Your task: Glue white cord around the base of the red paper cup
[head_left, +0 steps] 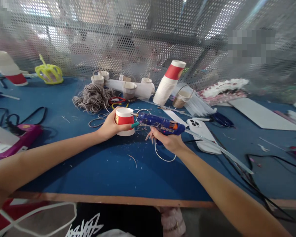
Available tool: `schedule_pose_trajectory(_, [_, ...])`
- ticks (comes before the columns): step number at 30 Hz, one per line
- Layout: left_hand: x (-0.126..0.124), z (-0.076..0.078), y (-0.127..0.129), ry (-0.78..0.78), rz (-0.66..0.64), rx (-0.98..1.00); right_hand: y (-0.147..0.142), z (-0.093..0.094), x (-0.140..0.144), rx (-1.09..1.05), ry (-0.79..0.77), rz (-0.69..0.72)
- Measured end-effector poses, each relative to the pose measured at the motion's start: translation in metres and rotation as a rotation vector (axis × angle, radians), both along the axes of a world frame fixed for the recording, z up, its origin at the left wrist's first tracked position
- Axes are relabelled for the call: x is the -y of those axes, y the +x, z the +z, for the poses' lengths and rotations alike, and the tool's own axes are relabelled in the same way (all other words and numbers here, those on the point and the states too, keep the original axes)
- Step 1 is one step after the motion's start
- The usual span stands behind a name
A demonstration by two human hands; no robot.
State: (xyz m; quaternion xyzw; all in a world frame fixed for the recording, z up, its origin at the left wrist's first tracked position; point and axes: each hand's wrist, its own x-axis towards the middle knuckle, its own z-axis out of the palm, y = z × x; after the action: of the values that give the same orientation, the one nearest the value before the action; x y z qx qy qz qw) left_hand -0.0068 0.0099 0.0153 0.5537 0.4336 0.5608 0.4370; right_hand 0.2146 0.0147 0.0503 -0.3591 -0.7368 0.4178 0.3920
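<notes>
My left hand point(110, 126) is wrapped round a red and white paper cup point(124, 121), its thumb with a green nail across the front. In my right hand point(168, 140) is a blue hot glue gun point(160, 122), its nozzle pointing left at the cup's upper side; whether it touches is too small to tell. A long clear glue stick point(219, 149) sticks out of the gun's back. Thin white cord point(165, 160) loops near my right hand, and I cannot tell whether the fingers hold it too.
Behind the cup lies a bundle of grey-brown cord point(95, 98). A leaning stack of paper cups point(169, 82) and small cord-wrapped baskets point(129, 90) stand at the back. A white phone point(203, 136) lies at right, a magenta power strip point(17, 140) at left.
</notes>
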Motion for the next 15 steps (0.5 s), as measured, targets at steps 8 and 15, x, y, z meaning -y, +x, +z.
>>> schedule_pose_trajectory(8, [0.0000,-0.0014,0.0015,0.014,-0.013,0.039,0.0018,-0.0033,-0.0008,0.081,0.013,-0.034])
schedule_pose_trajectory(15, [-0.0004,-0.0021,0.0005,0.035,-0.026,0.026,0.0011,-0.0046,-0.0009,0.099,0.027,-0.058])
